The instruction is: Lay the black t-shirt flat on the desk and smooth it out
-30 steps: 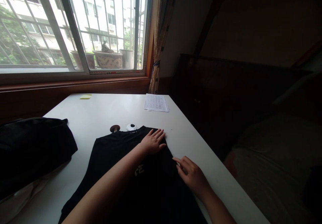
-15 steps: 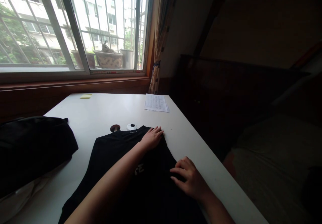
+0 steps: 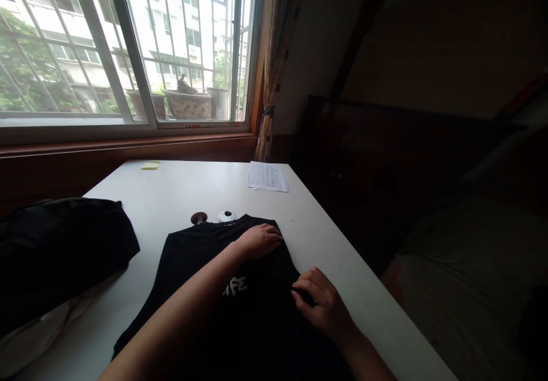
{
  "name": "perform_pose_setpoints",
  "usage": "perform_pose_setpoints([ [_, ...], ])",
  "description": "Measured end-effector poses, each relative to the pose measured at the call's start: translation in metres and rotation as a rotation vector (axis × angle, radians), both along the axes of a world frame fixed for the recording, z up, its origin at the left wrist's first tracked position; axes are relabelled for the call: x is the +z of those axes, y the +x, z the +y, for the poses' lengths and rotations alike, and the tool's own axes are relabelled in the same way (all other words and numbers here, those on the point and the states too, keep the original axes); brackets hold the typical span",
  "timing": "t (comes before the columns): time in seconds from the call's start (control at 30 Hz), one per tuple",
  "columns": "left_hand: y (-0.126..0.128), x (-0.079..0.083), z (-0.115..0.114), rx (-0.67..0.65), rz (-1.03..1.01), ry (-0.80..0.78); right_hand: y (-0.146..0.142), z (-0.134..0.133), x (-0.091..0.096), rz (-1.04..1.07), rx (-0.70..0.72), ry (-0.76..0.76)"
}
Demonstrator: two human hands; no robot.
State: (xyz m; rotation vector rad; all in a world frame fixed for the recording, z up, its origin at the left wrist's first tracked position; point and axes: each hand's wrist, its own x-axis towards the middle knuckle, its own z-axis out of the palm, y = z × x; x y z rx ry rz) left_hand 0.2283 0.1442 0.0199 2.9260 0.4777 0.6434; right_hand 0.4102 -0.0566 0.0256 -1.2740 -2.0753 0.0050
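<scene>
A black sleeveless shirt (image 3: pixel 192 267) lies spread on the white table (image 3: pixel 205 184), its neckline towards the window. Pale lettering on its chest is partly covered by my left forearm. My left hand (image 3: pixel 260 240) rests near the shirt's upper right shoulder, its fingers bent and closed on the cloth by the armhole edge. Lower down on the right side, my right hand (image 3: pixel 319 301) pinches the shirt's edge between thumb and fingers. The front of the shirt runs out of view at the bottom.
A dark bundle of cloth (image 3: pixel 64 255) lies at the left, with pale fabric (image 3: pixel 47 335) under it. Beyond the neckline are a round brown cable hole (image 3: pixel 199 217) and a white round object (image 3: pixel 226 216). Papers (image 3: pixel 268 176) and yellow notes (image 3: pixel 150 165) lie farther back.
My left fingers, stretched out before, have curled in at the shoulder edge. My right thumb and fingers have come together on the cloth. More of the chest lettering shows.
</scene>
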Motion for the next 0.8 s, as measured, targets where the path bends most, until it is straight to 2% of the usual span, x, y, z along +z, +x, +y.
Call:
perform_pose_setpoints([
  [0.2, -0.004, 0.001, 0.003, -0.017, 0.036, 0.05, -0.006, 0.003, -0.001, -0.065, 0.105, -0.084],
  [0.4, -0.013, -0.014, 0.013, 0.057, 0.102, 0.092, -0.006, 0.0, -0.001, -0.044, 0.14, -0.176],
  [0.5, -0.018, -0.019, 0.018, 0.12, 0.122, 0.102, 0.002, -0.002, -0.005, -0.018, 0.073, -0.108],
  [0.63, -0.016, -0.014, 0.017, 0.156, 0.119, 0.115, 0.015, 0.004, -0.012, 0.017, -0.111, 0.017],
  [0.8, 0.0, -0.007, 0.0, 0.109, 0.102, 0.122, 0.021, 0.013, -0.016, -0.05, -0.137, -0.045],
])
